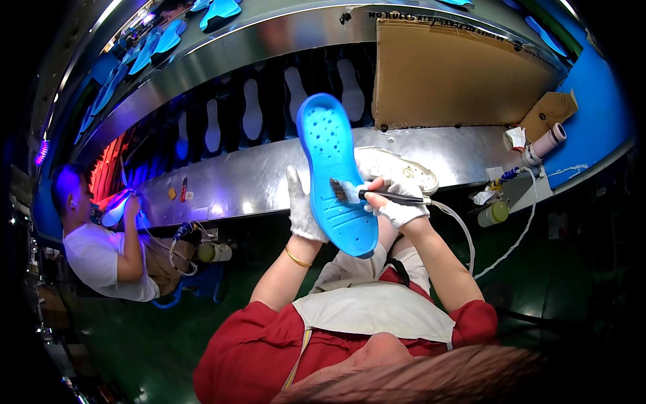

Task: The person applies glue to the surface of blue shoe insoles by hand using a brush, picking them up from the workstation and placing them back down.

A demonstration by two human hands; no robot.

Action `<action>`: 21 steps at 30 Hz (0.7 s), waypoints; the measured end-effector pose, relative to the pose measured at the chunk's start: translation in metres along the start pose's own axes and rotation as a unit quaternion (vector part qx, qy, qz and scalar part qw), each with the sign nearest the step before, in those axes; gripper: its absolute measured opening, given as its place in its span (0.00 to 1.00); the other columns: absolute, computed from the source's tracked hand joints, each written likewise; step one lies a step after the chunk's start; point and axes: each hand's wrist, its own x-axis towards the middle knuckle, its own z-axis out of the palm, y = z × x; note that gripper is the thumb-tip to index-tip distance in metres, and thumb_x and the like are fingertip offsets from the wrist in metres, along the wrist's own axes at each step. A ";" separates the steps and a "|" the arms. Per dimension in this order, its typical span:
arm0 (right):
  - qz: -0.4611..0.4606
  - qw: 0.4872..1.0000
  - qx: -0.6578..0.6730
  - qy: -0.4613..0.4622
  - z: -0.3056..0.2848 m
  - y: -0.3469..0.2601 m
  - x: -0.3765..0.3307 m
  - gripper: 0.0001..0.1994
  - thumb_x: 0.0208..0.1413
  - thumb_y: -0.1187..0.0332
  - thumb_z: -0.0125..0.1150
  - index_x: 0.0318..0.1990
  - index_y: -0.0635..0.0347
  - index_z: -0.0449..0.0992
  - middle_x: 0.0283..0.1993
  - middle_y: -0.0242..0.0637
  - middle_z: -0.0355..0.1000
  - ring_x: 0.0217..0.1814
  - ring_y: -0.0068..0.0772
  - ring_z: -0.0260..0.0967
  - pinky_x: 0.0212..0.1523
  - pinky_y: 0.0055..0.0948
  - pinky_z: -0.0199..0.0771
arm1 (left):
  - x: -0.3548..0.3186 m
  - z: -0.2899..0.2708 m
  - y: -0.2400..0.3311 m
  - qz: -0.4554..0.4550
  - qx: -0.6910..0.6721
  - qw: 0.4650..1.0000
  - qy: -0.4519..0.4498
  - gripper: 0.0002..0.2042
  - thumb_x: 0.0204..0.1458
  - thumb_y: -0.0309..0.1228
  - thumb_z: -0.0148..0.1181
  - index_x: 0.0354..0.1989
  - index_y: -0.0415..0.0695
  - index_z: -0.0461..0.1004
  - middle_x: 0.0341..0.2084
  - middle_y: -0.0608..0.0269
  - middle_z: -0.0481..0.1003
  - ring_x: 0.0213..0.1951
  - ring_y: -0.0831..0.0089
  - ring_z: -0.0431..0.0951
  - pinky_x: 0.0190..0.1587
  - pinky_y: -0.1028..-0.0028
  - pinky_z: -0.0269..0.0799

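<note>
A blue shoe sole (334, 158) is held up, its inner face with holes and ribs turned toward me. My left hand (304, 205), in a white glove, grips it by its left edge; some of the fingers are hidden behind it. My gloved right hand (398, 205), some fingertips bare, is closed round a black-handled brush (397, 198) fed by a clear tube. The dark bristles of the brush touch the middle of the sole. Just behind my right hand, a cream-white shoe part with holes (397, 168) lies on the metal bench.
The metal bench (457, 153) runs across in front, with a row of pale soles (252, 111) in its dark recess. A cardboard sheet (457, 77) stands behind. At right are a pink roll (548, 140) and a green-yellow jar (494, 214). A co-worker (111, 249) sits at left.
</note>
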 end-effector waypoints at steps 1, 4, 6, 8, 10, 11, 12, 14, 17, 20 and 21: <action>0.007 1.000 0.018 0.008 -0.001 -0.003 0.000 0.07 0.52 0.73 0.62 0.37 0.63 0.72 0.34 0.35 0.73 0.31 0.21 0.71 0.33 0.20 0.72 | -0.005 0.005 -0.006 0.023 0.132 0.986 0.095 0.46 0.47 0.71 0.36 0.65 0.44 0.50 0.60 0.49 0.59 0.58 0.53 0.63 0.60 0.55 0.59; 0.003 0.999 0.036 0.015 -0.003 -0.007 0.000 0.06 0.51 0.76 0.62 0.36 0.63 0.72 0.35 0.34 0.73 0.31 0.21 0.70 0.34 0.20 0.71 | -0.012 0.001 -0.015 0.022 0.159 0.983 0.089 0.44 0.49 0.69 0.37 0.65 0.44 0.51 0.60 0.50 0.59 0.57 0.55 0.64 0.60 0.56 0.59; -0.072 0.996 0.052 0.006 0.007 -0.001 -0.006 0.06 0.50 0.78 0.62 0.35 0.63 0.72 0.33 0.34 0.73 0.31 0.21 0.70 0.34 0.20 0.71 | -0.008 0.000 -0.017 0.027 0.202 0.971 0.126 0.46 0.47 0.70 0.37 0.65 0.43 0.50 0.61 0.50 0.58 0.58 0.54 0.63 0.60 0.55 0.60; -0.200 0.975 -0.098 -0.016 0.021 0.000 -0.012 0.07 0.47 0.78 0.63 0.33 0.62 0.72 0.30 0.34 0.71 0.32 0.21 0.69 0.34 0.21 0.70 | 0.003 -0.008 -0.011 0.017 0.187 0.979 0.078 0.49 0.45 0.72 0.37 0.65 0.40 0.49 0.61 0.49 0.57 0.58 0.52 0.63 0.59 0.55 0.61; -0.167 0.975 -0.104 -0.103 0.030 -0.010 -0.020 0.06 0.50 0.78 0.61 0.35 0.62 0.70 0.34 0.35 0.70 0.31 0.22 0.69 0.34 0.22 0.69 | 0.006 -0.010 0.000 -0.017 0.182 0.982 0.053 0.51 0.43 0.73 0.37 0.65 0.40 0.49 0.60 0.46 0.58 0.58 0.50 0.63 0.59 0.55 0.61; -0.131 0.987 -0.050 -0.074 0.030 -0.002 -0.020 0.07 0.47 0.77 0.64 0.33 0.62 0.73 0.31 0.33 0.71 0.31 0.21 0.68 0.33 0.21 0.69 | 0.009 -0.007 0.002 -0.013 0.162 0.986 0.033 0.51 0.43 0.74 0.37 0.65 0.40 0.50 0.60 0.47 0.59 0.57 0.51 0.64 0.59 0.55 0.62; -0.101 0.994 -0.018 -0.050 0.025 0.000 -0.019 0.06 0.49 0.76 0.63 0.34 0.63 0.73 0.31 0.33 0.71 0.31 0.20 0.67 0.32 0.20 0.68 | 0.011 -0.002 0.002 -0.010 0.142 0.990 0.013 0.51 0.42 0.74 0.38 0.65 0.41 0.50 0.59 0.48 0.59 0.57 0.51 0.64 0.58 0.55 0.63; -0.063 0.995 0.080 0.005 0.016 0.004 -0.013 0.05 0.50 0.77 0.61 0.35 0.63 0.73 0.32 0.33 0.72 0.30 0.18 0.66 0.31 0.19 0.68 | 0.011 0.006 0.001 0.033 0.179 0.982 0.045 0.51 0.42 0.72 0.44 0.65 0.40 0.48 0.60 0.44 0.58 0.58 0.51 0.62 0.60 0.55 0.60; -0.143 0.989 -0.046 0.009 0.021 0.005 -0.016 0.05 0.50 0.78 0.61 0.34 0.62 0.73 0.31 0.34 0.73 0.29 0.18 0.67 0.31 0.19 0.69 | 0.010 0.015 -0.001 0.099 0.286 0.950 0.073 0.51 0.42 0.72 0.43 0.65 0.40 0.48 0.60 0.44 0.58 0.59 0.51 0.62 0.61 0.54 0.59; -0.217 0.972 -0.087 -0.011 0.043 0.004 -0.023 0.06 0.49 0.79 0.61 0.34 0.62 0.73 0.31 0.33 0.73 0.31 0.21 0.71 0.31 0.19 0.70 | 0.015 0.006 0.003 0.096 0.192 0.976 0.043 0.47 0.45 0.69 0.45 0.65 0.42 0.50 0.60 0.49 0.59 0.58 0.53 0.63 0.60 0.55 0.61; -0.163 0.986 -0.022 -0.025 0.045 0.008 -0.027 0.05 0.49 0.78 0.61 0.35 0.63 0.73 0.31 0.33 0.73 0.30 0.20 0.71 0.31 0.19 0.71 | 0.019 0.012 -0.001 0.107 0.180 0.977 0.033 0.45 0.46 0.67 0.45 0.65 0.43 0.51 0.60 0.51 0.59 0.59 0.51 0.63 0.60 0.53 0.59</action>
